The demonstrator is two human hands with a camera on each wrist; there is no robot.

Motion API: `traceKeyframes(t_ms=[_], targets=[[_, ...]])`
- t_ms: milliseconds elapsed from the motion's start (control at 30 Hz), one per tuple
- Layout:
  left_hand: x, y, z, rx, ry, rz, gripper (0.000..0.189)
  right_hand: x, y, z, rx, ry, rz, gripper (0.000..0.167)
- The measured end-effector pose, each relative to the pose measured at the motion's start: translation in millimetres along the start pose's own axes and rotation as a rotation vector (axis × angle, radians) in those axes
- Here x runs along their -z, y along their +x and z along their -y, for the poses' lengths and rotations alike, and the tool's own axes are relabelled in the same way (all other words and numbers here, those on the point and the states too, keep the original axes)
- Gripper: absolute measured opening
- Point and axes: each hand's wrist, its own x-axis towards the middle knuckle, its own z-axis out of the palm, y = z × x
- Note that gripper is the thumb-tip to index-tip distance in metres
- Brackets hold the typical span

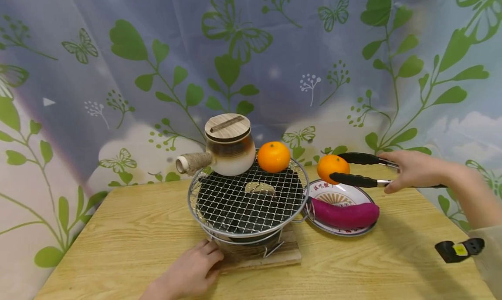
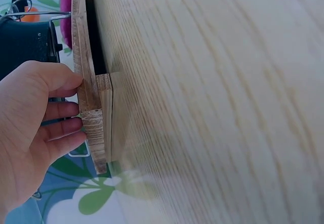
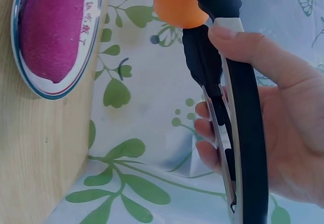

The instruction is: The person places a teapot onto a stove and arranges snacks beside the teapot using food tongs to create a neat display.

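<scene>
"What carries the things?"
"A wooden table (image 1: 137, 221), across the lower part of the frame."
"And directly on it?"
"A board (image 1: 290, 250), bottom centre, and a plate (image 1: 358, 194), right of centre."

Mesh, objects and picture edges keep parts from you.
The wire grill (image 1: 235, 210) veils a pale lump (image 1: 260, 188) beneath it, so you cannot tell what that is; the lidded pot (image 1: 233, 160) covers some far mesh. Your right hand (image 1: 417, 169) hides a stretch of the tongs (image 1: 353, 180), whose tips overlap the orange between them (image 1: 331, 167). The purple vegetable (image 1: 345, 214) covers part of the plate (image 1: 358, 195)'s printed picture. Your right-wrist view crops that orange above, the tongs below; your left-wrist view cuts the stove (image 2: 25, 41) and your left hand (image 2: 30, 117) at its left edge.
</scene>
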Motion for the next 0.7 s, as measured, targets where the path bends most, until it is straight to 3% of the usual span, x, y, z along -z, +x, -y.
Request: traceKeyframes(t_ms=[233,700], targets=[[1.3,0.0,0.3,-0.003,0.004,-0.009,0.020,8.4,-5.3,10.6,0.024,0.039,-0.025,0.096],[-0.5,-1.1,-0.8,0.004,0.007,-0.026,0.019,28.3,-17.9,33.0,0.041,-0.011,-0.071,0.099]])
